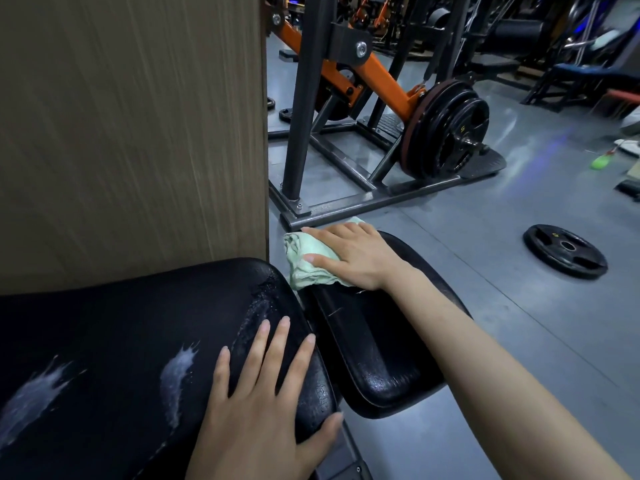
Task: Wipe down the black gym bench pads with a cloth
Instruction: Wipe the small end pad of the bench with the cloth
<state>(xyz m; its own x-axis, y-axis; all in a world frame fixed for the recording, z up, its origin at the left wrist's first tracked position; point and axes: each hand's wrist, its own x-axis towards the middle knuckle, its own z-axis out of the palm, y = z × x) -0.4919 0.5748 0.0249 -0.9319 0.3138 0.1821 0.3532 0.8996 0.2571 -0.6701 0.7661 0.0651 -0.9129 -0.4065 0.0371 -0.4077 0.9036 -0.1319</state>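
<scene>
A person leans over a black gym bench, the right hand [353,258] pressing a pale green cloth [304,261] flat against the far end of the smaller seat pad [381,358], fingers straight and close together, thumb laid across the crumpled fabric. The left hand [263,393] rests palm-down on the larger back pad [121,341], fingers spread wide and holding nothing, thumb hooked over the pad's near edge. The back pad's vinyl is cracked and worn, with whitish patches across its surface. The two pads sit just beside each other, a narrow gap between them. A brown wood-grain panel [131,133] stands right behind the back pad. Beyond the cloth, a dark steel machine frame [329,199] with an orange arm [377,77] carries stacked black weight plates [446,129]. One loose plate [564,251] lies flat on the grey floor [502,220] to the right.
</scene>
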